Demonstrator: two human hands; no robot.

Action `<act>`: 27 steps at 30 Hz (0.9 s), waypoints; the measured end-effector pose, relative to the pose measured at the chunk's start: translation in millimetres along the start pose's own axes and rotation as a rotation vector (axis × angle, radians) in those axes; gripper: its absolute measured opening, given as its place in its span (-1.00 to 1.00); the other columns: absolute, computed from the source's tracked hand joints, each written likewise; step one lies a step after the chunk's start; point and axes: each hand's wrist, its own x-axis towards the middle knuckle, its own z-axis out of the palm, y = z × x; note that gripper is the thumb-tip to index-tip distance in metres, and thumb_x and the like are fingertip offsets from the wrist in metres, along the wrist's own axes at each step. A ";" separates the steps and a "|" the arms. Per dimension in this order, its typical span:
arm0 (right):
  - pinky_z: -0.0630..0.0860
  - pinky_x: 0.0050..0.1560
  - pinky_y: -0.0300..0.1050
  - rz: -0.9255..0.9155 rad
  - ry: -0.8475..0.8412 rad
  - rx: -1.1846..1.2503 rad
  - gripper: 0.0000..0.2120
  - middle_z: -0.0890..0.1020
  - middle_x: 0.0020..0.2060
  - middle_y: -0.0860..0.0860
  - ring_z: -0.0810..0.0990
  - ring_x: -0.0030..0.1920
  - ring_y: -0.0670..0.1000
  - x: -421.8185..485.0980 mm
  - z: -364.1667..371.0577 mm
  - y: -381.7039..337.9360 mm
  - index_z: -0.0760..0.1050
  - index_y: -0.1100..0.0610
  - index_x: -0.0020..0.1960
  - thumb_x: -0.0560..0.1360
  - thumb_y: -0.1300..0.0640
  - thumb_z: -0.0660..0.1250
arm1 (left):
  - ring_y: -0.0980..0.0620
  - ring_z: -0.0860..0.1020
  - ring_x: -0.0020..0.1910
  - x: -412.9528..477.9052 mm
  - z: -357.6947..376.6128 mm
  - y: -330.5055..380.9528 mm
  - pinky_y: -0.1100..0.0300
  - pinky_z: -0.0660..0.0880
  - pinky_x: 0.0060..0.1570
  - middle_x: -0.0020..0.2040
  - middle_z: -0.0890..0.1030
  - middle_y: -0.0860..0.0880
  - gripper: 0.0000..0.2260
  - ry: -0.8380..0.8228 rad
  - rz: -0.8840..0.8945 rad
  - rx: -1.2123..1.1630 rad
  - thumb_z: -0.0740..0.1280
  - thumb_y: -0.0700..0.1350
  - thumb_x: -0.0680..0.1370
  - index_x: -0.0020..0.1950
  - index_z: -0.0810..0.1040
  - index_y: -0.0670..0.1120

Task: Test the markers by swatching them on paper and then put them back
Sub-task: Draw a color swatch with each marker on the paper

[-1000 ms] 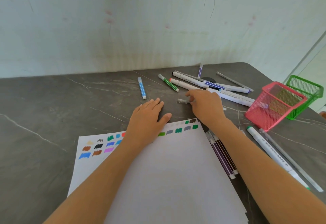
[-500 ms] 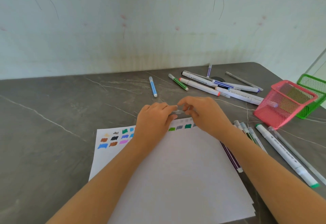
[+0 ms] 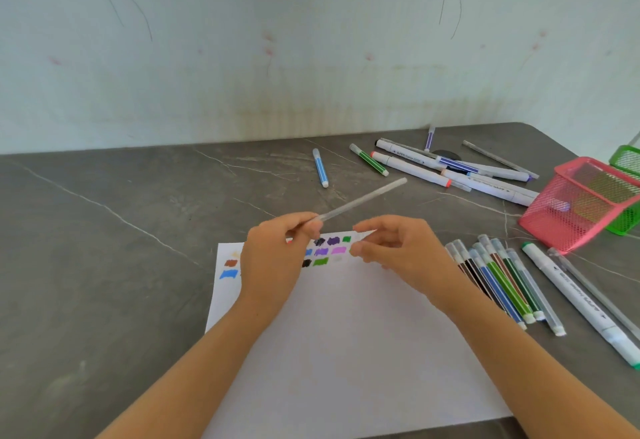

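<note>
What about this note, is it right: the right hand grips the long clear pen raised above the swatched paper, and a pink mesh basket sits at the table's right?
Not quite. The head view shows the left hand gripping the long clear pen; the right hand pinches only a small pale piece. The swatched paper and pink mesh basket are as stated.
</note>
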 end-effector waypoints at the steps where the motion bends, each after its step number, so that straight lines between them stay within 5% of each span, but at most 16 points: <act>1: 0.49 -0.30 -0.35 0.050 -0.010 0.123 -0.75 0.72 -0.22 -0.04 0.65 -0.25 -0.13 -0.8 1.5 -0.5 0.56 0.05 0.10 0.43 0.15 0.45 | 0.15 0.58 -0.17 -3.1 0.4 2.1 0.46 0.44 -0.17 -0.16 0.67 0.08 -0.84 -0.026 -0.015 -0.044 0.32 -0.07 0.55 0.05 0.66 -0.01; 9: 0.46 -0.35 -0.26 0.122 0.047 0.582 -0.80 0.67 -0.27 0.09 0.58 -0.31 -0.04 -3.0 8.7 6.0 0.57 0.26 0.08 0.52 0.18 0.33 | 0.21 0.58 -0.15 -18.4 6.8 11.5 0.29 0.49 -0.17 -0.19 0.63 0.27 -0.87 -0.123 -0.001 -0.124 0.39 -0.03 0.50 -0.07 0.61 0.24; 14: 0.45 -0.40 -0.26 0.092 0.089 0.536 -0.83 0.66 -0.34 0.09 0.58 -0.36 -0.04 -0.3 15.2 6.4 0.58 0.28 -0.04 0.52 0.17 0.32 | 0.18 0.55 -0.19 -21.3 9.0 9.9 0.28 0.45 -0.19 -0.23 0.63 0.22 -0.98 -0.124 0.041 -0.068 0.42 0.00 0.47 -0.13 0.65 0.12; 24: 0.48 -0.44 -0.24 -0.022 0.123 0.486 -0.82 0.62 -0.43 0.06 0.56 -0.41 -0.03 -1.6 19.3 7.2 0.55 0.27 -0.15 0.56 0.24 0.23 | 0.24 0.46 -0.43 -17.9 5.2 13.8 0.48 0.30 -0.36 -0.39 0.62 0.11 -0.76 -0.244 0.050 -0.083 0.37 -0.14 0.52 -0.34 0.60 0.06; 27: 0.49 -0.42 -0.25 -0.028 0.137 0.494 -0.82 0.61 -0.43 0.06 0.55 -0.42 -0.04 -1.4 21.2 6.3 0.56 0.27 -0.14 0.55 0.23 0.24 | 0.24 0.46 -0.44 -18.0 1.6 13.9 0.47 0.29 -0.39 -0.41 0.61 0.14 -0.83 -0.213 0.055 -0.112 0.39 -0.12 0.51 -0.28 0.67 0.01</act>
